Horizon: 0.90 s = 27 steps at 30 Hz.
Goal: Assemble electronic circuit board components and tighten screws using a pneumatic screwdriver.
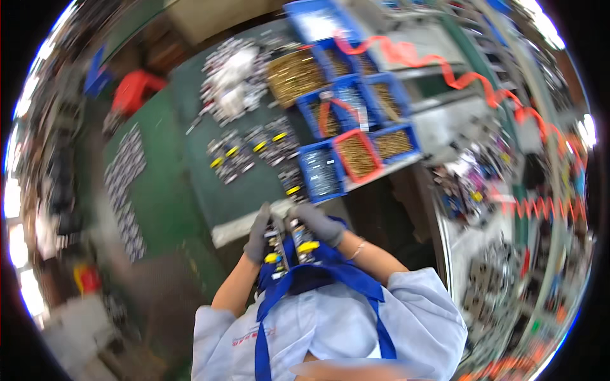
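Note:
Both hands wear grey gloves and are close to my body, at the table's near edge. My left hand (257, 236) is closed along the side of a narrow metal assembly (274, 245) with a yellow piece near its lower end. My right hand (319, 226) grips a second metal assembly (301, 233), also with a yellow piece. The two lie side by side in front of my blue apron (330, 265). Blur hides their exact kind and my fingertips. Just beyond them, similar yellow-marked assemblies (232, 153) lie in groups on the dark green table (222, 198).
Blue bins (323, 170) and a red bin (357, 156) hold small brass-coloured and silver parts at the table's right. A pile of white and metal pieces (234, 79) lies at the back. Orange coiled hose (540, 208) hangs at right, above a cluttered bench. More parts (127, 184) lie left.

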Available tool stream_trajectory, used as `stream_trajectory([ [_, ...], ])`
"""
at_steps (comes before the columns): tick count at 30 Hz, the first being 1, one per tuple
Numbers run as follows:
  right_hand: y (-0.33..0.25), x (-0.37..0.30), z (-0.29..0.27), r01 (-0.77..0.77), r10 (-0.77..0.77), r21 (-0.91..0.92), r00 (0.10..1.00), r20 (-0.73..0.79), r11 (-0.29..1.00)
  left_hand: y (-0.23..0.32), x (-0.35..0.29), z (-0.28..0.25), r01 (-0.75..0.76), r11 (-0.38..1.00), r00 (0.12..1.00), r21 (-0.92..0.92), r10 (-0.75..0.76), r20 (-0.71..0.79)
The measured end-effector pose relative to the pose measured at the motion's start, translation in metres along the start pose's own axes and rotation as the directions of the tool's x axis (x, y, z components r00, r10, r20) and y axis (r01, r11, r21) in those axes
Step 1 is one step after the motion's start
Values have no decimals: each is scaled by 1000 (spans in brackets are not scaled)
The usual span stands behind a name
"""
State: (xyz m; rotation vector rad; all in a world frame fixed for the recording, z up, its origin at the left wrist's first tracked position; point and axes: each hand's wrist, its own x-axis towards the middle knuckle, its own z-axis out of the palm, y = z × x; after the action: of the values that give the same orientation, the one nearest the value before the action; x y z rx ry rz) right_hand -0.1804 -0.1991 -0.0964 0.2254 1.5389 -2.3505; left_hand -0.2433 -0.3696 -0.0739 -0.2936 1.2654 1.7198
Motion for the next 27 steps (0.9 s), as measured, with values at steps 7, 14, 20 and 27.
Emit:
stream_trajectory([
  [7, -26, 94, -17, -25, -8, -648, 999, -48, 762, -12, -33, -96, -15, 734, 988, 679, -94, 124],
  [14, 31, 165, 21, 201, -187, -945, 970, 155, 258, -8, -88, -65, 267, 935, 957, 235, -227, -182],
  [20, 15, 159, 41, 141, -307, -989, 941, 144, -32, 65, -20, -170, -69, 958, 864, 278, 197, -463],
  [27, 5, 133, 84, 152, -433, -967, 900, 50, 205, 30, 75, -172, 131, 162, 794, 978, 574, -202],
])
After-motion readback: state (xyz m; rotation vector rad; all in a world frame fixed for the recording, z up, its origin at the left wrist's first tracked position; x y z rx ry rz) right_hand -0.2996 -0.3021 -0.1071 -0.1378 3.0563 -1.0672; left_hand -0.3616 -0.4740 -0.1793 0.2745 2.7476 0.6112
